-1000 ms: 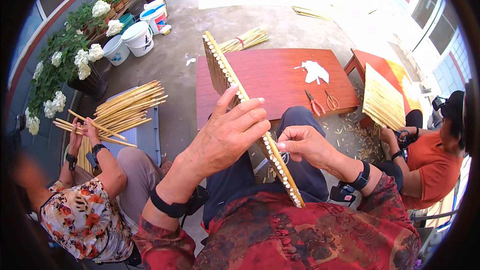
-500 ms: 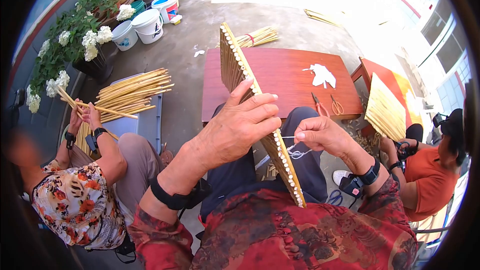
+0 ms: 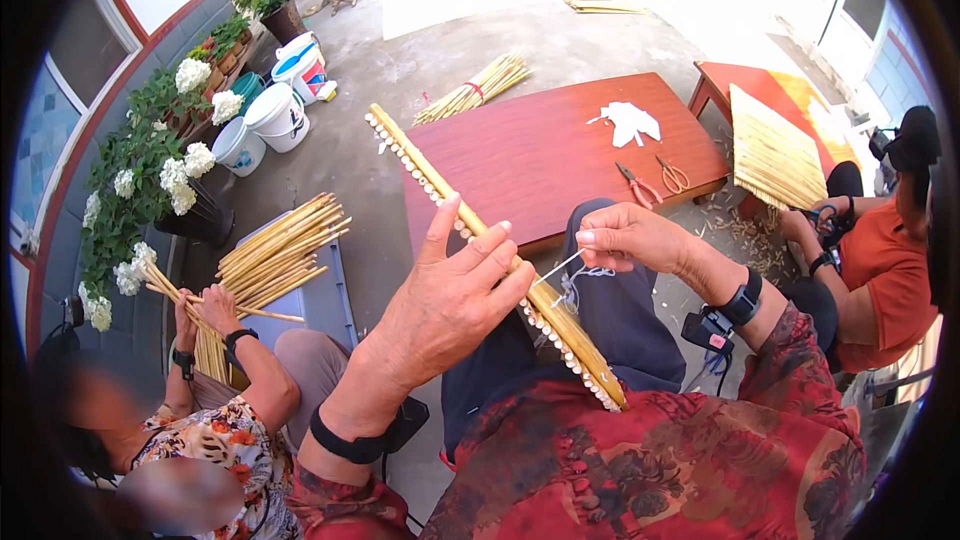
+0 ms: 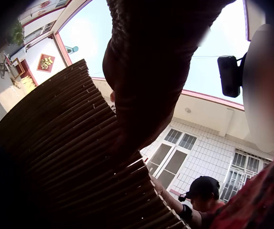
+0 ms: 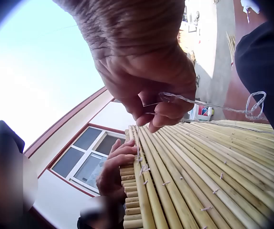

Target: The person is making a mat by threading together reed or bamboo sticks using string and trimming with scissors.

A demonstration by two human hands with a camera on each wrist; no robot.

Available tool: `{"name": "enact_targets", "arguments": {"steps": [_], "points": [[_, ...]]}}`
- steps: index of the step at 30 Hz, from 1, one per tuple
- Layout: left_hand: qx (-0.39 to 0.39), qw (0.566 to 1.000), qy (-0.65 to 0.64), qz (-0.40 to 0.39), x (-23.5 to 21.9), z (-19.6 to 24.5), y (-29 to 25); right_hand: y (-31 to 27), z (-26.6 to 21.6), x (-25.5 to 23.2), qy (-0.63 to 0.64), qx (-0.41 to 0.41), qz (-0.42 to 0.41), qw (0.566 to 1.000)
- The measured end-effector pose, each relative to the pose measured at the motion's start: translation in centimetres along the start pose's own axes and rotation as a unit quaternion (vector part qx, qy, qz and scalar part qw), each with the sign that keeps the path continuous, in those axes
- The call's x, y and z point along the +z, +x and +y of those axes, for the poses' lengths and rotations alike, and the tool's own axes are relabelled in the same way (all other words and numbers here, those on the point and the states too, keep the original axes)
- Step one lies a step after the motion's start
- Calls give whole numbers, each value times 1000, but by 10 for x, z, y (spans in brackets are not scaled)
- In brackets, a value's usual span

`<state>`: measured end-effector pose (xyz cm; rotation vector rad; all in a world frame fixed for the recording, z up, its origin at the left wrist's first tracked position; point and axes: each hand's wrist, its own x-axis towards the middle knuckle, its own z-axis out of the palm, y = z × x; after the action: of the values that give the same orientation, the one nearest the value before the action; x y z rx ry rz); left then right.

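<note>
Upright between my knees stands a mat of thin straw-coloured stalks tied side by side, its pale cut ends along one edge. My left hand grips that edge near its middle, with fingers lying across the outermost stalks. Just right of the mat, my right hand pinches a white thread between thumb and fingers. The thread runs taut to the mat's edge, and a loose looped tail hangs from the hand. Rows of small white knots cross the stalks in the right wrist view.
Ahead is a low red-brown table with pliers, scissors and white scraps. To the left a person handles stalks beside a stalk pile. A person in orange sits right, near another mat.
My right hand has moved away from the mat to the right, drawing the thread out straight. The mat has tilted, and my left hand keeps its hold. The head view has shifted.
</note>
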<state>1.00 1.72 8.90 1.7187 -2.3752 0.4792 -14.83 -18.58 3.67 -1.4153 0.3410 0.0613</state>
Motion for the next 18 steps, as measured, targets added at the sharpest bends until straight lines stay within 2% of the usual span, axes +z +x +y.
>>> {"name": "enact_targets", "arguments": {"steps": [2, 3, 4, 5, 6, 8, 10, 13, 15, 16, 18], "points": [[20, 1000, -3, -8, -2, -1, 8, 7, 2, 4, 151, -79, -19, 985], [27, 1000, -9, -10, -2, -1, 12, 12, 3, 9, 159, -86, -12, 983], [39, 999, -9, -15, -2, -1, 16, 16, 3, 15, 232, -99, -16, 967], [53, 997, -13, -49, -2, -1, 20, 20, 4, 20, 304, -112, -20, 946], [66, 994, -17, -84, -1, -1, 23, 23, 5, 25, 311, -117, -14, 943], [69, 991, -57, -103, -1, -5, 25, 28, 8, 34, 384, -120, -19, 915], [52, 988, -110, -100, -3, -8, 24, 30, 12, 39, 416, -127, -14, 901], [48, 988, -106, -96, -2, -6, 21, 29, 8, 45, 463, -131, -1, 876], [53, 987, -108, -104, -2, -6, 21, 29, 5, 49, 488, -134, -22, 862], [57, 987, -107, -103, -2, -6, 22, 26, 0, 53, 480, -119, -39, 868], [57, 986, -114, -106, -1, -5, 22, 22, -8, 55, 462, -101, -20, 881]]}}
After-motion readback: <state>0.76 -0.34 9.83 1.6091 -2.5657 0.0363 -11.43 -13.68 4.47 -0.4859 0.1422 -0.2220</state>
